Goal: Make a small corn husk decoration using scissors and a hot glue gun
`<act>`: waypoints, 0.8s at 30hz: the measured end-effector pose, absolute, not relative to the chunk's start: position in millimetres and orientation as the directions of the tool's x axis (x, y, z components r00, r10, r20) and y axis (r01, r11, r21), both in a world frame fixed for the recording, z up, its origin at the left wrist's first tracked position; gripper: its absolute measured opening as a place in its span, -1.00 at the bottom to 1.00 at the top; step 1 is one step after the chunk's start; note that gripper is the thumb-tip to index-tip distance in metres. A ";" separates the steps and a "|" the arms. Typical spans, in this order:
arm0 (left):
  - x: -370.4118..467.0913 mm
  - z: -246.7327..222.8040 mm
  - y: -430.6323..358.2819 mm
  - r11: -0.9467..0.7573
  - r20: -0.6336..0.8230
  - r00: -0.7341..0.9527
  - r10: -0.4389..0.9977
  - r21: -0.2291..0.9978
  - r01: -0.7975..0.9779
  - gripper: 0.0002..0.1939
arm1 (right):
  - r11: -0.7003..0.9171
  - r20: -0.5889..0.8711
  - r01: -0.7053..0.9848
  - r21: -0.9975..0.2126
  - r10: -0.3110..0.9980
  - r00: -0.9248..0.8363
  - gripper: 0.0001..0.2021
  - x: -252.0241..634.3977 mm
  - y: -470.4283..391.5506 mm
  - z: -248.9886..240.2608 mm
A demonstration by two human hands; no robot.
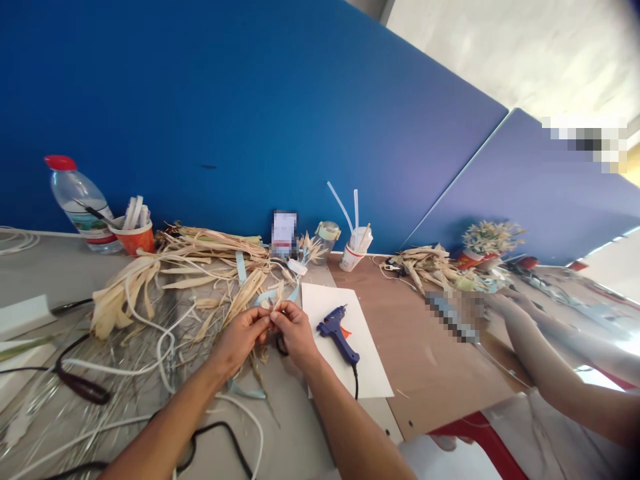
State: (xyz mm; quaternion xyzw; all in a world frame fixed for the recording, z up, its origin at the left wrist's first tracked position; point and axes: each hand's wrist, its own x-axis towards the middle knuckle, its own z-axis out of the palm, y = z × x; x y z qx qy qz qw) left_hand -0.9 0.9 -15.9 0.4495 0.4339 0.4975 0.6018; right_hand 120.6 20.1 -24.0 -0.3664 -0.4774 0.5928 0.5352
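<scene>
Close together over the table, both hands pinch a small piece of dried husk [278,293], its pale tips sticking up between the fingers. My left hand [246,333] has thumb and forefinger pressed on it from one side. From the other side, my right hand [296,328] grips it the same way. Fingers partly hide the lower part of the piece. Right of my hands, a blue hot glue gun [339,332] with an orange trigger lies on a white sheet [373,373]. Loose dried husks [245,293] are spread just behind and left of my hands.
White cable [163,353] and thin wires [113,360] cover the left side. Along the blue partition [225,120] stand a bottle [83,207], an orange cup [136,239], a phone [285,233], a jar [327,240] and a white cup [353,257]. A co-worker's arms [540,347] reach in at right.
</scene>
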 end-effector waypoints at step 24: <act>-15.3 -1.6 7.6 -0.009 -0.062 -0.118 0.991 0.852 -0.524 -0.75 | 0.072 0.049 -0.365 -0.928 0.996 0.073 -0.78 140.0 34.4 -15.8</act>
